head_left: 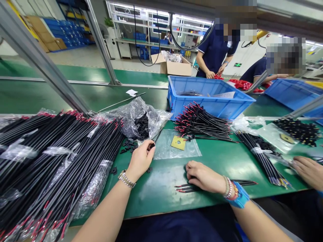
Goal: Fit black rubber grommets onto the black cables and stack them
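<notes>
My left hand (141,157) is closed in a pinch on a small black plastic part (151,145). A thin dark strand slants up just beyond its fingertips; whether it is attached cannot be made out. Loose black parts (129,146) lie by that hand, below an open plastic bag (158,118) of the same parts. My right hand (205,175) rests low over the table with curled fingers, and whatever they hold is hidden. Under it lie several black cables (188,188) with red ends. A yellow square piece (178,143) with a hole sits on a flat clear bag (161,151).
Wrapped black cable bundles (83,164) fill the left side. A cable pile (202,122) lies before a blue bin (209,104). At right are a tied bundle (264,161) and a co-worker's hand (306,169). Another person (217,50) stands across the table, handling red items.
</notes>
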Available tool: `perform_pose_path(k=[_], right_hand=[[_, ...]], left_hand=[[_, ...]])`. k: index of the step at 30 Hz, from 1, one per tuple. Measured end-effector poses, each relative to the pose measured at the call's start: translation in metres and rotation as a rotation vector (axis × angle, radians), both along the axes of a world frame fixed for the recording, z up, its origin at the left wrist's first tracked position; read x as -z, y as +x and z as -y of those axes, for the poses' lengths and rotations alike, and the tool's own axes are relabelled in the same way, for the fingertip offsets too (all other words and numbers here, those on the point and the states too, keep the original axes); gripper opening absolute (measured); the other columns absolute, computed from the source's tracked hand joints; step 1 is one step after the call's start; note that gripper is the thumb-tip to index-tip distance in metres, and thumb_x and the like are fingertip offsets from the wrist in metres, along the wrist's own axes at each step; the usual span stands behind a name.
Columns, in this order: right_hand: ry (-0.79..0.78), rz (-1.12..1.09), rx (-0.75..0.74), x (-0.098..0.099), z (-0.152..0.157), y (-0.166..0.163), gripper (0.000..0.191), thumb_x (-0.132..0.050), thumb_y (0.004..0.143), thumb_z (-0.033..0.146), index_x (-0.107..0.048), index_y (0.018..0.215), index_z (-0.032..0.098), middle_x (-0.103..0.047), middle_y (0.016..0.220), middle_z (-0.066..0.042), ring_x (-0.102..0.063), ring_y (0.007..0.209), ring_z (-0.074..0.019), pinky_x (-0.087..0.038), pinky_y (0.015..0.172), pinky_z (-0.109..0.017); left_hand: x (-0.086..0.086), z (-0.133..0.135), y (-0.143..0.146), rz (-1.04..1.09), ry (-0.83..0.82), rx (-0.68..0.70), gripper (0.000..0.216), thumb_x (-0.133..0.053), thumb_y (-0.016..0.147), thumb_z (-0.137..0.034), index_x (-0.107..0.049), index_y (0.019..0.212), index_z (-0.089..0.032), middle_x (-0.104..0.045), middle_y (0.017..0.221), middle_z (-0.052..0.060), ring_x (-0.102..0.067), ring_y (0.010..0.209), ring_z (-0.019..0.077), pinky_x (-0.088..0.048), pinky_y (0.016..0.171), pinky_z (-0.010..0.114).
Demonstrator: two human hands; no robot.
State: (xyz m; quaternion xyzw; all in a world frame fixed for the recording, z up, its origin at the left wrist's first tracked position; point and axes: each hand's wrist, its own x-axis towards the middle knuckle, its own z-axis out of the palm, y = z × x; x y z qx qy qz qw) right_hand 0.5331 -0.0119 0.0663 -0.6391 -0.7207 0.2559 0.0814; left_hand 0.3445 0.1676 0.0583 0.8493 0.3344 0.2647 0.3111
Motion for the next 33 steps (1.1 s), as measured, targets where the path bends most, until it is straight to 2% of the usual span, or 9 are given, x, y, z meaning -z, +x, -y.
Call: perform_pose_path(k=[11, 14, 16, 19, 22, 26, 33], right_hand=[[0.006, 0.056, -0.006, -0.001, 0.006, -0.008, 0.002, -0.058, 0.07, 0.016, -0.056, 0.07, 0.017, -0.053, 0.09, -0.002, -0.045, 0.086, -0.0154, -0.035, 0.077, -0.032], [0.066, 0.092, 0.008, 0.001, 0.005, -0.008, 0.004, -0.055, 0.069, 0.012, -0.053, 0.068, 0.016, -0.053, 0.086, -0.003, -0.046, 0.083, -0.0154, -0.037, 0.077, -0.032], [0.141, 0.031, 0.068, 0.002, 0.0, -0.002, 0.005, -0.051, 0.072, 0.011, -0.053, 0.072, 0.016, -0.054, 0.083, -0.003, -0.047, 0.077, -0.0138, -0.039, 0.073, -0.028], [0.285, -0.084, 0.252, 0.003, -0.018, 0.014, 0.008, -0.046, 0.079, 0.012, -0.053, 0.079, 0.015, -0.054, 0.076, -0.002, -0.048, 0.069, -0.0116, -0.04, 0.067, -0.024], [0.4, -0.011, 0.394, 0.006, -0.045, 0.026, 0.016, -0.044, 0.082, 0.012, -0.057, 0.09, 0.015, -0.056, 0.083, -0.004, -0.05, 0.076, -0.0133, -0.04, 0.071, -0.025], [0.321, 0.224, 0.456, 0.012, -0.075, 0.025, 0.03, -0.039, 0.085, 0.015, -0.06, 0.105, 0.022, -0.052, 0.085, -0.005, -0.051, 0.076, -0.0133, -0.04, 0.067, -0.023], [0.226, 0.375, 0.388, 0.023, -0.091, 0.016, 0.032, -0.032, 0.09, 0.026, -0.061, 0.105, 0.026, -0.051, 0.088, -0.006, -0.053, 0.071, -0.0129, -0.038, 0.06, -0.023]], left_hand=[[-0.003, 0.001, 0.0, -0.002, 0.003, 0.024, 0.021, -0.042, 0.081, -0.032, -0.052, 0.094, -0.019, -0.06, 0.08, 0.002, -0.057, 0.061, 0.0139, -0.044, 0.06, 0.026], [-0.002, 0.001, 0.0, 0.008, -0.004, 0.025, 0.022, -0.043, 0.08, -0.033, -0.053, 0.093, -0.019, -0.06, 0.079, 0.002, -0.057, 0.059, 0.0136, -0.045, 0.059, 0.026], [-0.002, 0.001, 0.001, 0.042, 0.002, 0.019, 0.021, -0.045, 0.08, -0.033, -0.055, 0.093, -0.019, -0.06, 0.081, 0.002, -0.056, 0.06, 0.013, -0.046, 0.06, 0.026], [-0.001, 0.001, 0.002, 0.118, 0.024, 0.034, 0.019, -0.047, 0.079, -0.031, -0.056, 0.09, -0.019, -0.059, 0.09, 0.004, -0.056, 0.068, 0.0134, -0.047, 0.064, 0.025], [0.001, 0.001, 0.002, 0.142, 0.029, 0.052, 0.017, -0.047, 0.079, -0.029, -0.057, 0.088, -0.018, -0.058, 0.09, 0.005, -0.056, 0.071, 0.0137, -0.047, 0.066, 0.025], [0.003, -0.001, 0.003, 0.135, 0.007, 0.042, 0.016, -0.048, 0.078, -0.027, -0.057, 0.088, -0.017, -0.058, 0.085, 0.004, -0.055, 0.069, 0.0134, -0.047, 0.067, 0.027], [0.004, 0.003, 0.004, 0.171, -0.105, 0.068, 0.018, -0.049, 0.078, -0.028, -0.059, 0.09, -0.018, -0.06, 0.084, 0.004, -0.055, 0.07, 0.0138, -0.047, 0.068, 0.028]])
